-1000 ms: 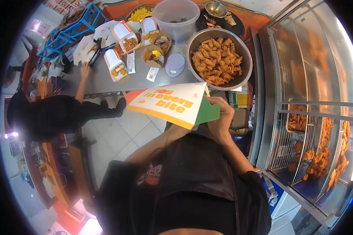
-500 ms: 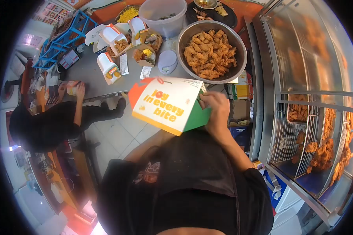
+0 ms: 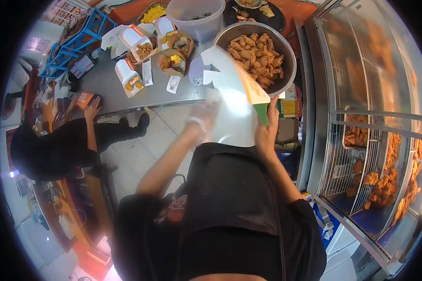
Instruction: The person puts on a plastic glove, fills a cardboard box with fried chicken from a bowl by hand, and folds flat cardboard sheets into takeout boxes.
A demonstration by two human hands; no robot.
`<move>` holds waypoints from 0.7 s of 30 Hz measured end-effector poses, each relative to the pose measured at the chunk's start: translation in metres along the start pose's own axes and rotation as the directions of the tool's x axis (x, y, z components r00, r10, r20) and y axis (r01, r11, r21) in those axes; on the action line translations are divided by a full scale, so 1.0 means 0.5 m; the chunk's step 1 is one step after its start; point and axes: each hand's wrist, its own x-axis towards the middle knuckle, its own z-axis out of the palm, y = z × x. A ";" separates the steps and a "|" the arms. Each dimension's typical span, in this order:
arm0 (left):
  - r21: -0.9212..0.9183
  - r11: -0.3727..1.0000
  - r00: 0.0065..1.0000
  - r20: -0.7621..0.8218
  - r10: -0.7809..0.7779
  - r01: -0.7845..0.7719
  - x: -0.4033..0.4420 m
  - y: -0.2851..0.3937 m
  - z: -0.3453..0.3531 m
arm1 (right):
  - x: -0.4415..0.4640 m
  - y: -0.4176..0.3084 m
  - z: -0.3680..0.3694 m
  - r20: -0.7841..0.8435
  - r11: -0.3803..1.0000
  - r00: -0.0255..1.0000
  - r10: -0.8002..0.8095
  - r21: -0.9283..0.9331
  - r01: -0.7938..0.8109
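Observation:
A printed carton (image 3: 232, 105) stands in front of my body, its pale glossy face toward me and an orange and green side at the right. My right hand (image 3: 267, 124) grips its right edge. My left hand (image 3: 203, 122), smeared by motion and seemingly in a clear glove, is at the carton's left edge; its fingers cannot be made out. Behind the carton's top lies a steel bowl (image 3: 291, 61) of fried chicken (image 3: 255, 56), partly covered by it. The carton's upper left part overlaps a small round scale (image 3: 197, 70).
Filled food boxes (image 3: 129, 77) and receipts (image 3: 172, 84) lie on the metal counter (image 3: 108, 86). A clear tub (image 3: 197, 21) stands behind. At the left a co-worker (image 3: 56, 150) handles an orange box (image 3: 85, 99). A glass chicken cabinet (image 3: 335, 117) is on the right.
The carton has turned from its printed face to its pale face and opened out upward. My left hand has come into view at its left side. The co-worker's box has shifted slightly.

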 end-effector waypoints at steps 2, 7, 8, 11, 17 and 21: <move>0.510 0.709 0.805 -0.053 0.591 -0.487 0.102 -0.131 0.039 | -0.005 -0.020 0.016 0.032 0.987 0.992 -0.121 -0.108 0.123; 0.171 0.826 0.842 0.053 0.536 -0.537 0.037 -0.030 0.068 | 0.019 -0.058 0.010 0.099 0.954 0.989 -0.107 -0.271 0.131; -0.114 0.937 0.931 0.121 0.343 -0.331 0.014 0.005 0.074 | 0.042 -0.045 -0.001 0.085 0.973 0.991 -0.104 -0.198 0.119; -0.185 0.981 0.955 0.273 0.114 -0.065 0.050 -0.006 0.070 | 0.116 -0.009 -0.029 0.162 0.992 0.985 0.050 0.110 -0.069; -0.191 0.982 0.995 0.089 0.032 -0.014 0.040 0.037 0.078 | -0.004 -0.074 -0.025 0.098 0.736 0.836 -0.540 -0.426 0.525; -0.690 0.711 0.988 0.146 -0.048 0.136 0.056 0.013 0.100 | -0.034 -0.036 -0.003 0.535 0.599 0.657 -0.531 -0.312 0.737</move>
